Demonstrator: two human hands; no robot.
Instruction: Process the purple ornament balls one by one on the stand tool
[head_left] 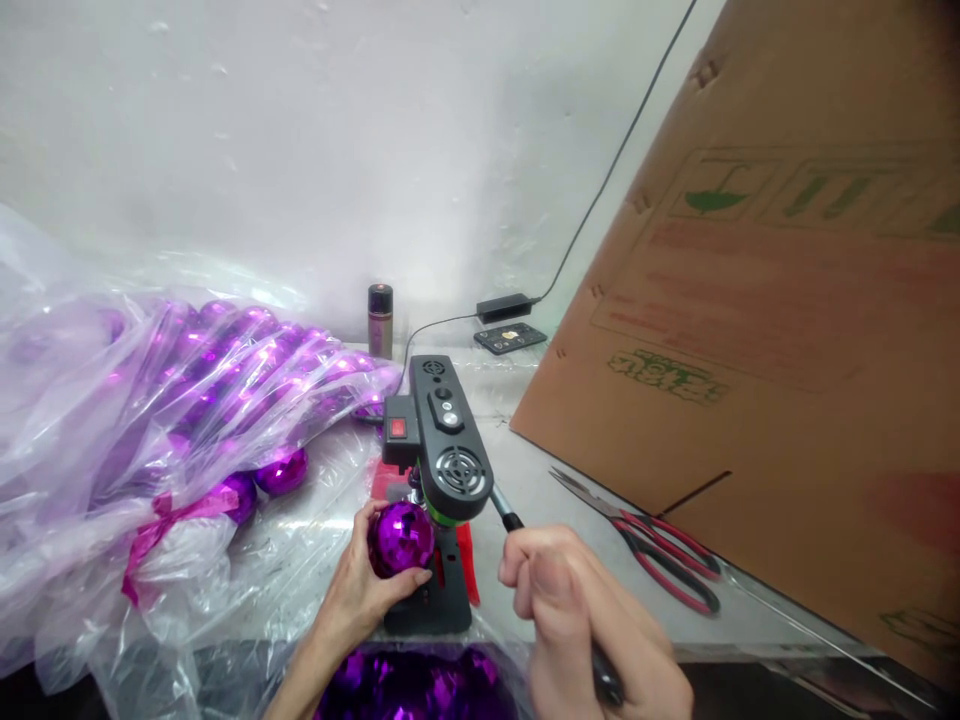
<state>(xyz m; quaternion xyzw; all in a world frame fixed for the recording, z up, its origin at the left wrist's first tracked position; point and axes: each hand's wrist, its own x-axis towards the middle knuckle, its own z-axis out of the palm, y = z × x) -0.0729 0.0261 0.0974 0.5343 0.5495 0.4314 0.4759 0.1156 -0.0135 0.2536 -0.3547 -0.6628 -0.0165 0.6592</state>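
A shiny purple ball ornament (405, 538) rests in my left hand (358, 590), its thumb and fingers closed around the ball's left and lower sides. The ball sits just below and left of the head of a small black bench drill press (448, 430), above its slotted base plate (435, 605). Whether the ball touches the spindle, I cannot tell. My right hand (592, 620) is wrapped around the black grip of the lever (512, 521) on the machine's right side. The grip's lower end (606, 678) shows beneath my palm.
Clear plastic bags of purple balls (255, 360) lie left, one tied with a pink ribbon (169, 520). More purple balls (420, 685) sit below the table edge. Red-handled scissors (660, 555) lie right, beside a large cardboard box (750, 330). Behind stand a bottle (380, 320), power adapter (504, 306) and phone (510, 338).
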